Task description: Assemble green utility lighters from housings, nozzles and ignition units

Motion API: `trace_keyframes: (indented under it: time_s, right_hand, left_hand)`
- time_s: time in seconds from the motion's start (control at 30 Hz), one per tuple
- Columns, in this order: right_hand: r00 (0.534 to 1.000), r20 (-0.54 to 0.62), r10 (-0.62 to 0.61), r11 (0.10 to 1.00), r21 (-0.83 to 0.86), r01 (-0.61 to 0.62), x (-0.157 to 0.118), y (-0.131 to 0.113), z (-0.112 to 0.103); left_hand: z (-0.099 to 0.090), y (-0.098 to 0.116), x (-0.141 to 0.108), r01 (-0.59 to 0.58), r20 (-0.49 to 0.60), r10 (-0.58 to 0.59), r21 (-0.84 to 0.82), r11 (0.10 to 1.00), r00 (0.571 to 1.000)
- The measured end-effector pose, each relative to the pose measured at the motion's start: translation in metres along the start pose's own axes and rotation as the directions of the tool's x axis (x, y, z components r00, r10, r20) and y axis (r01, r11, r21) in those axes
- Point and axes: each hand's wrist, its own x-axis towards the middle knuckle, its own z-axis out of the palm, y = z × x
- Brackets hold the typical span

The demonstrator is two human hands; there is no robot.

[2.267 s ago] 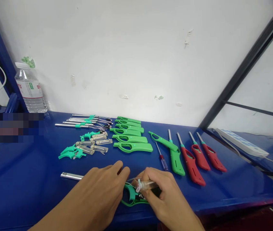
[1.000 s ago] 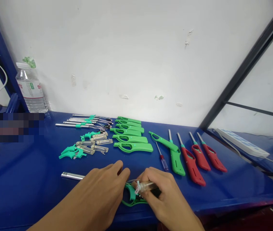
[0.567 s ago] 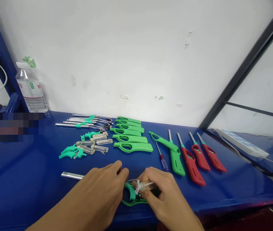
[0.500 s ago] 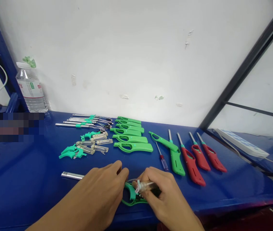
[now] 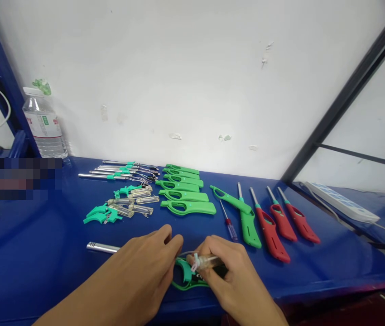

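Little has moved since the frame 0.5 s ago: the left hand [image 5: 148,267] has its knuckles a touch higher and closer to the right hand, while the tank and the pieces laid out stay put. Right-hand fingers are closed in a pinch around a clear tank [image 5: 209,261], with no gap to spare, and the thumb and forefinger of this right hand [image 5: 229,271] keep its white-fitted end pointing toward the left hand. Just under that grip lies an open green shell [image 5: 192,286], with a teal trigger [image 5: 185,270] set in it between the hands. Left-hand fingers curl down over the shell's front end; their tips are hidden, so I cannot tell how tightly they close or on what. From under the left hand a metal tube [image 5: 102,247] sticks out leftward, and a thin wire [image 5: 188,252] runs between the hands above the trigger. Beyond the grip and to its left lie loose clear tanks [image 5: 141,209], teal parts [image 5: 97,213] and wired tubes [image 5: 95,176]; straight beyond it, 6 green shell pieces [image 5: 197,207] form a column. Right of the grip come a screwdriver [image 5: 231,229], a green lighter body [image 5: 251,231] crossed by another green piece [image 5: 228,198], then 3 red lighters [image 5: 278,246], all on the blue table [image 5: 43,253]
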Motion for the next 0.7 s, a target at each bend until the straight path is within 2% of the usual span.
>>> trace_keyframes:
  time_s: [0.27,0.47,0.7]
  right_hand:
    - [0.997,-0.053,0.063,0.997,0.054,-0.06,-0.002,0.0,0.004]
    - [0.998,-0.047,0.048,0.998,0.052,-0.045,-0.001,0.0,0.003]
    - [0.998,-0.041,0.042,0.998,0.051,-0.04,0.0,0.001,0.002]
  left_hand:
    - [-0.014,0.005,0.001,0.006,0.073,-0.008,0.038,0.999,0.997]
    - [-0.022,0.009,0.004,0.013,0.101,-0.018,0.049,0.999,0.995]
    - [-0.014,0.005,0.002,0.015,0.077,-0.019,0.049,0.999,0.997]
